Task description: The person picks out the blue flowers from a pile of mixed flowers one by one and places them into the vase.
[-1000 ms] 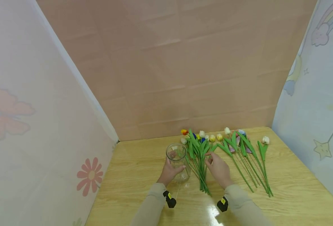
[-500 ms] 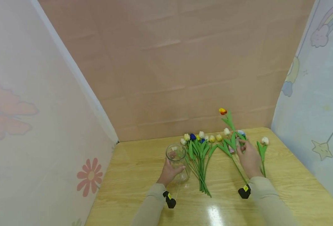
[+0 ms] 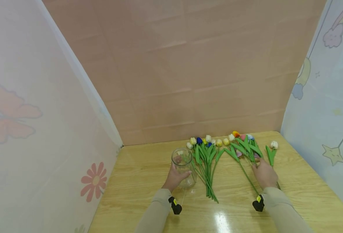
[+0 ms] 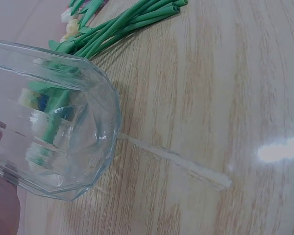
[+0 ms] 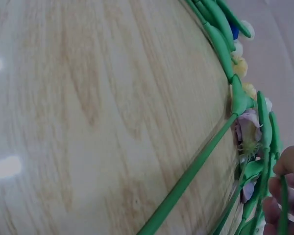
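My left hand [image 3: 173, 178] grips a clear glass vase [image 3: 189, 171] round its left side. In the left wrist view the vase [image 4: 100, 129] stands on the table, with flowers showing through its glass. My right hand [image 3: 265, 176] is low over the right group of artificial tulips and pinches a green stem [image 5: 283, 205] between thumb and fingers. The orange-red tulip [image 3: 236, 133] on that stem lies across the group's heads. A yellow tulip [image 3: 226, 141] lies just left of it, and pale purple flowers [image 5: 248, 127] show underneath.
A bunch of tulips with white, yellow and blue heads [image 3: 199, 140] lies right of the vase. One white tulip [image 3: 274, 145] lies apart at the far right. The table [image 3: 142, 168] meets a pink back wall [image 3: 165, 97] and printed side walls. A pale strip [image 4: 181, 161] runs from the vase's base.
My right hand has lifted the orange-red tulip from the left bunch, carried it right and lowered it onto the right group. My left hand and the vase have stayed in place.
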Available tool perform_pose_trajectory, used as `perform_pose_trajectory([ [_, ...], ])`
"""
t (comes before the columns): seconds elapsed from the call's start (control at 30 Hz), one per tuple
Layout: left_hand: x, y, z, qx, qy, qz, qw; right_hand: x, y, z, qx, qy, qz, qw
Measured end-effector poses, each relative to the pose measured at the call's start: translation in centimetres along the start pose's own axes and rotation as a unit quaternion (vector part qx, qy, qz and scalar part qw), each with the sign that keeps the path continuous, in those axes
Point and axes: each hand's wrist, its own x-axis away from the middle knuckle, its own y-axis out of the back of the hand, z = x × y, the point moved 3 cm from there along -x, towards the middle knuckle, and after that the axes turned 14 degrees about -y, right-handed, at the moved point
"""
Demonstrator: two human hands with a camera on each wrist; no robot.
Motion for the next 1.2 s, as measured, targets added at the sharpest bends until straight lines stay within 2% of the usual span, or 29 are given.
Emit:
perform_pose_trajectory([
  [0.57,0.0,-0.1,0.1,-0.003,-0.003,0.002,1.0000,0.1,-0.6,-2.2,0.031,-0.020,0.055,0.998],
  [0.67,0.0,0.0,0.1,0.002,-0.003,0.003,1.0000,0.1,-0.7,-2.1,0.036,-0.024,0.043,0.998],
  [0.7,0.0,0.0,0.1,0.004,-0.004,0.003,1.0000,0.0,-0.8,-2.0,0.034,-0.020,0.027,0.999],
  [0.8,0.0,0.0,0.3,0.007,-0.005,0.004,1.0000,0.0,-1.0,-0.7,0.026,0.012,-0.038,0.999],
  [0.83,0.0,0.0,0.4,0.008,-0.006,0.004,0.9999,0.0,-1.1,0.0,0.022,0.032,-0.068,0.997],
  [0.9,-0.1,0.1,0.6,0.009,-0.004,0.003,0.9999,0.3,-1.5,1.6,0.019,0.068,-0.100,0.993],
  [1.0,-0.2,0.0,2.0,0.000,-0.002,-0.007,1.0000,1.1,-2.4,4.6,0.025,0.118,-0.103,0.987],
  [1.13,-0.2,-0.2,3.8,-0.013,0.002,-0.022,0.9997,3.5,-4.4,8.7,0.026,0.178,-0.061,0.982],
  [1.2,-0.1,-0.2,3.7,-0.012,0.006,-0.022,0.9997,5.0,-5.7,10.5,0.020,0.211,-0.040,0.976],
])
